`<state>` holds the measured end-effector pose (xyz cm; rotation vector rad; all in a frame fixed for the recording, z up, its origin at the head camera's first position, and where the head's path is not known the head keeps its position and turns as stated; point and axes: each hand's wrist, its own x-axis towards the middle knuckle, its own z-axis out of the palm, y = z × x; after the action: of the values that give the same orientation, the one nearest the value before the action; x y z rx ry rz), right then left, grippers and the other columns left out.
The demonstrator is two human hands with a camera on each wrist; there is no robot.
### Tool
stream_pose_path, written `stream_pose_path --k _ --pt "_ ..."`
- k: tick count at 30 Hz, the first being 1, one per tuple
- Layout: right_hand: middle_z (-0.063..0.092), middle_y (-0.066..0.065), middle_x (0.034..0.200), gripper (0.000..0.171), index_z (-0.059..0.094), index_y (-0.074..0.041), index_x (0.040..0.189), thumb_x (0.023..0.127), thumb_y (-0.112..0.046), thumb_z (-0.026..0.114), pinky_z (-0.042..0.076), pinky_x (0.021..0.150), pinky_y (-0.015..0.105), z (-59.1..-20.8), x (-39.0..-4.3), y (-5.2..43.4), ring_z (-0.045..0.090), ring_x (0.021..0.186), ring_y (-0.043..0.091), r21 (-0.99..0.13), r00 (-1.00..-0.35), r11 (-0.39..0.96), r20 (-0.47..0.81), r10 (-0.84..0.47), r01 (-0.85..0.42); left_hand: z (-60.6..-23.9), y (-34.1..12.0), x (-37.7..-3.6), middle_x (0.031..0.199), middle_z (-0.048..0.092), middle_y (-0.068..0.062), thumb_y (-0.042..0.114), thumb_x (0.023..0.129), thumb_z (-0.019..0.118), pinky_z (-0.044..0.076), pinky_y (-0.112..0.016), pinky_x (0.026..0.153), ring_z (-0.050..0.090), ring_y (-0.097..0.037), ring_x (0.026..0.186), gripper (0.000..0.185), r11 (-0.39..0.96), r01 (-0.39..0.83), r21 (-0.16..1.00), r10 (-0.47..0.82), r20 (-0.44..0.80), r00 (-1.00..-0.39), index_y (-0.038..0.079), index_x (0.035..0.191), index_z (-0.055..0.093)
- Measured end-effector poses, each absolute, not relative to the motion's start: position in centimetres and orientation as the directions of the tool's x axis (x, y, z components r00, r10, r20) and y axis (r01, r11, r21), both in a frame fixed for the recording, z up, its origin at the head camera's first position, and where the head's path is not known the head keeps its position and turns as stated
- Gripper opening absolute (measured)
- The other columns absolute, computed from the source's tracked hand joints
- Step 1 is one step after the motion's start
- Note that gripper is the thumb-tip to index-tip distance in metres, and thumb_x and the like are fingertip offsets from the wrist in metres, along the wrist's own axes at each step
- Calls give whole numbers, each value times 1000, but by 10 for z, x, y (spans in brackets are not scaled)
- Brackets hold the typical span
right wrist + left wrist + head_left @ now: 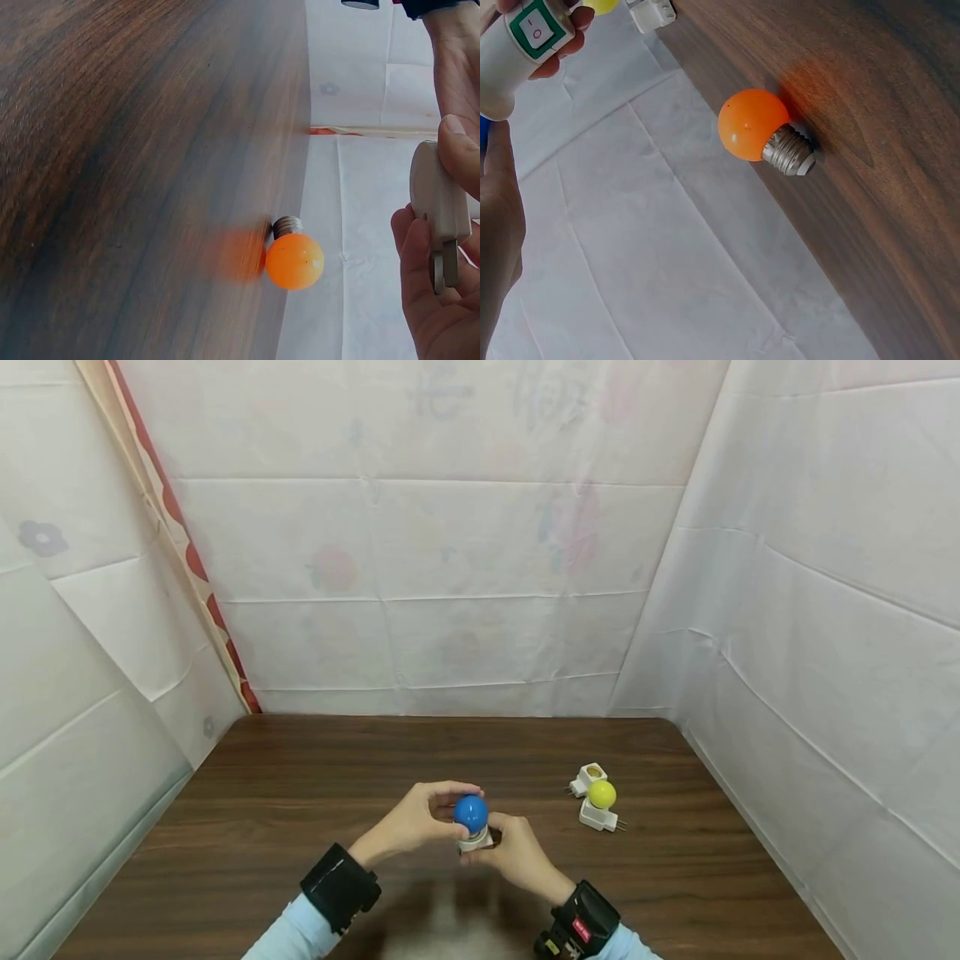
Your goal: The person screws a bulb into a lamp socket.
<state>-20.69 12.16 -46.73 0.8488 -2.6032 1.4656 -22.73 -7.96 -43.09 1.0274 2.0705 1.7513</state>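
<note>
Above the middle of the table, my left hand (416,820) grips a blue light bulb (471,812) by its round globe. The bulb stands base down in a white plug-in lamp socket (476,842). My right hand (519,858) holds that socket from the side, thumb and fingers around it. A rocker switch (536,31) with a green frame shows on the socket in the left wrist view, and its flat plug prongs (448,264) stick out in the right wrist view. How deep the bulb sits in the socket cannot be told.
An orange bulb (754,124) with a metal screw base lies on the wooden table (315,777); the head view does not show it. To the right stand a white socket holding a yellow bulb (602,794) and a bulbless white socket (588,777). White sheets (465,568) enclose the table.
</note>
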Motion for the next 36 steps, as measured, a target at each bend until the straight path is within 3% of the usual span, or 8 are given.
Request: stream_pose_path --k 3,10,18,26,36 --pt "67 -3 86 31 66 -13 96 70 -26 79 48 60 18 -469 -208 122 54 70 -1 -771 -851 413 306 -427 -485 -434 -78 -224 131 51 -19 18 79 71 49 -29 90 55 -25 115 57 55 367 929 587 267 -764 4 130 49" --pt "67 -4 83 30 67 -14 93 69 -27 79 47 57 17 -472 -210 122 53 67 -2 -753 -861 444 322 -395 -485 -434 -61 -203 129 54 -13 20 76 75 48 -33 92 53 -28 117 60 146 360 922 290 308 -906 5 129 50" --pt "63 -6 77 31 67 -13 92 71 -33 77 41 54 16 -471 -211 121 45 61 0 -738 -858 461 325 -398 -493 -440 -48 -196 120 59 -10 17 73 76 53 -26 80 61 -25 103 51 226 367 902 166 336 -927 10 121 59" --pt "64 -7 81 31 67 -14 95 71 -31 77 43 55 16 -473 -211 120 46 63 -1 -729 -856 470 325 -403 -498 -439 -50 -197 119 59 -12 22 75 75 53 -23 79 62 -24 100 45 226 361 905 206 318 -925 12 116 62" --pt "66 -4 81 30 67 -13 93 70 -29 79 45 57 16 -475 -208 119 51 65 2 -761 -856 433 305 -418 -483 -439 -71 -213 127 54 -17 25 81 70 52 -27 86 59 -27 108 51 151 359 921 487 246 -838 9 126 54"
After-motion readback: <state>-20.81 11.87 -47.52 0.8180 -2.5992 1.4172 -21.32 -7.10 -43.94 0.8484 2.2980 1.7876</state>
